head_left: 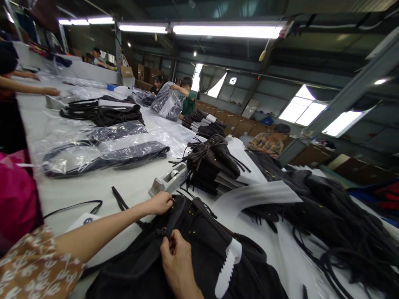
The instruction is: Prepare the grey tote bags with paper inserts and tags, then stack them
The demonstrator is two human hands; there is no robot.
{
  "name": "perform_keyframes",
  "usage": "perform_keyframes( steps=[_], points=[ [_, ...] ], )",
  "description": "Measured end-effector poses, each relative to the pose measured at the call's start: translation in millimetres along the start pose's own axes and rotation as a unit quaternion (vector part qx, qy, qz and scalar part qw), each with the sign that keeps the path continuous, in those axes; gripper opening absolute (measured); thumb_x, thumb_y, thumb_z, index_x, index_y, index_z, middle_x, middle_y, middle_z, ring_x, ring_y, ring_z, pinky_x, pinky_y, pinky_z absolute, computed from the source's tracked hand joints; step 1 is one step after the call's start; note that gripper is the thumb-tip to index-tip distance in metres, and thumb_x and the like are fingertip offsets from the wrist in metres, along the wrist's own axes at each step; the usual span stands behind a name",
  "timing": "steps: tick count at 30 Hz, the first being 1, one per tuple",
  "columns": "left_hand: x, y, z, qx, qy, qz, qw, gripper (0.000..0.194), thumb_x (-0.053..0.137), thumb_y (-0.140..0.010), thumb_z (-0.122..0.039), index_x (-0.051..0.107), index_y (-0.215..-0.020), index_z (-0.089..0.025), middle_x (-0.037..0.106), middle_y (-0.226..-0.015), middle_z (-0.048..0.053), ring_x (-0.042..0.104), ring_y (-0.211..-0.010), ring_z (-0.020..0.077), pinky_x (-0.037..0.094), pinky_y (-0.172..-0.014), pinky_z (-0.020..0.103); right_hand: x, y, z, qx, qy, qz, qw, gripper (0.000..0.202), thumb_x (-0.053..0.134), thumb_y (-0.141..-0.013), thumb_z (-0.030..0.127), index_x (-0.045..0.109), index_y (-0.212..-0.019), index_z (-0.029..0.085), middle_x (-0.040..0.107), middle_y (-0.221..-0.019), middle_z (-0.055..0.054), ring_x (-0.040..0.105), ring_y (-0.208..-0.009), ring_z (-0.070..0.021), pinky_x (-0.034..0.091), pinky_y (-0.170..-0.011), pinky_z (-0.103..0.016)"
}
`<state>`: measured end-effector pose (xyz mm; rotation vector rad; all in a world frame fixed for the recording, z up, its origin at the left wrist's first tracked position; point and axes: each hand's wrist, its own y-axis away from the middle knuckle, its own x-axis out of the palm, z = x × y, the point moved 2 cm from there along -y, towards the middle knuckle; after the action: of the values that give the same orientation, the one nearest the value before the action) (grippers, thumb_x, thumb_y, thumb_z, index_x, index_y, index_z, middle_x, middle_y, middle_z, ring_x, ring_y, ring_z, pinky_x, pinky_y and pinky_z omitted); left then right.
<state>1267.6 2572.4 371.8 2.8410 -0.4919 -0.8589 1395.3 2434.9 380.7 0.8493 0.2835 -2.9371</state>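
Note:
A black fabric bag (pixel 215 253) with straps and small brass-coloured fittings lies right in front of me. My left hand (pixel 161 202) is closed on its far upper edge, beside a strap. Closer to me, my right hand (pixel 177 255) pinches the bag's edge just below a metal fitting; the fingertips hide exactly what is between them. On the bag's right side sits a white strip with a toothed edge (pixel 227 272). Just beyond my left hand is a grey tape dispenser (pixel 168 180).
Stacked black bags (pixel 208 162) stand behind the dispenser, and more black bags (pixel 336 224) cover the right side. A curved white sheet (pixel 255 197) lies between. Plastic-wrapped dark bags (pixel 106 153) lie at left. Co-workers (pixel 271 139) are around the table, one reaching in from the left.

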Motion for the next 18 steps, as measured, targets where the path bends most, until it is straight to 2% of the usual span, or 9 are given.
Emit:
perform_keyframes(
  steps=[4, 6, 8, 11, 13, 16, 18],
  points=[
    [5.3, -6.1, 8.9, -0.017, 0.045, -0.03, 0.998, 0.021, 0.041, -0.084, -0.03, 0.051, -0.069, -0.019, 0.055, -0.053, -0.001, 0.056, -0.05, 0.0134, 0.046, -0.052, 0.023, 0.2, 0.4, -2.7, 0.004, 0.0, 0.003, 1.0, 0.018, 0.045, -0.083, 0.025, 0.043, -0.065, 0.021, 0.051, -0.052, 0.004, 0.046, -0.045, -0.0104, 0.024, -0.044, -0.022],
    [13.2, -2.1, 15.1, -0.04, 0.077, -0.044, 0.995, 0.031, 0.036, -0.088, -0.04, 0.051, -0.072, -0.018, 0.058, -0.057, 0.001, 0.057, -0.051, 0.0139, 0.047, -0.051, 0.024, 0.6, 0.6, -4.0, 0.006, -0.001, 0.003, 1.0, 0.018, 0.045, -0.083, 0.025, 0.044, -0.065, 0.021, 0.052, -0.053, 0.003, 0.047, -0.046, -0.0105, 0.025, -0.044, -0.021],
    [21.5, 6.6, 18.3, -0.052, 0.103, -0.056, 0.992, 0.045, 0.03, -0.089, -0.053, 0.053, -0.076, -0.016, 0.063, -0.068, 0.005, 0.061, -0.061, 0.0152, 0.049, -0.057, 0.025, 0.9, 0.9, -4.3, 0.01, -0.004, 0.003, 1.0, 0.017, 0.046, -0.083, 0.024, 0.045, -0.066, 0.021, 0.053, -0.054, 0.003, 0.048, -0.047, -0.0106, 0.027, -0.045, -0.021],
    [30.3, 14.8, 10.8, -0.062, 0.155, -0.044, 0.985, 0.063, 0.024, -0.085, -0.068, 0.058, -0.086, -0.015, 0.067, -0.087, 0.008, 0.063, -0.079, 0.0178, 0.051, -0.066, 0.025, 0.4, 1.1, -1.9, 0.014, 0.003, 0.008, 1.0, 0.016, 0.046, -0.082, 0.024, 0.045, -0.066, 0.021, 0.052, -0.054, 0.003, 0.047, -0.047, -0.0105, 0.028, -0.045, -0.02],
    [32.8, 7.6, -0.9, -0.089, 0.179, -0.034, 0.979, 0.069, 0.022, -0.082, -0.073, 0.058, -0.094, -0.015, 0.068, -0.095, 0.009, 0.063, -0.083, 0.0196, 0.051, -0.067, 0.026, -0.3, 0.3, 0.2, 0.01, 0.012, 0.019, 1.0, 0.015, 0.046, -0.082, 0.024, 0.044, -0.067, 0.021, 0.05, -0.054, 0.004, 0.046, -0.046, -0.0103, 0.028, -0.045, -0.02],
    [33.3, -18.3, -19.9, -0.135, 0.155, -0.031, 0.978, 0.068, 0.04, -0.076, -0.073, 0.055, -0.102, -0.012, 0.067, -0.097, 0.015, 0.065, -0.082, 0.0242, 0.052, -0.064, 0.03, 0.5, 0.1, -0.7, 0.001, 0.022, 0.032, 0.999, 0.014, 0.045, -0.083, 0.024, 0.044, -0.069, 0.021, 0.05, -0.054, 0.004, 0.046, -0.047, -0.0103, 0.029, -0.045, -0.02],
    [32.9, -33.3, -32.4, -0.131, 0.117, -0.028, 0.984, 0.061, 0.058, -0.07, -0.063, 0.055, -0.104, -0.012, 0.068, -0.096, 0.017, 0.065, -0.084, 0.0279, 0.052, -0.066, 0.033, 3.5, 2.7, -6.2, -0.01, 0.039, 0.024, 0.999, 0.012, 0.046, -0.083, 0.024, 0.046, -0.072, 0.021, 0.052, -0.055, 0.003, 0.048, -0.047, -0.0108, 0.029, -0.044, -0.02]
  ],
)
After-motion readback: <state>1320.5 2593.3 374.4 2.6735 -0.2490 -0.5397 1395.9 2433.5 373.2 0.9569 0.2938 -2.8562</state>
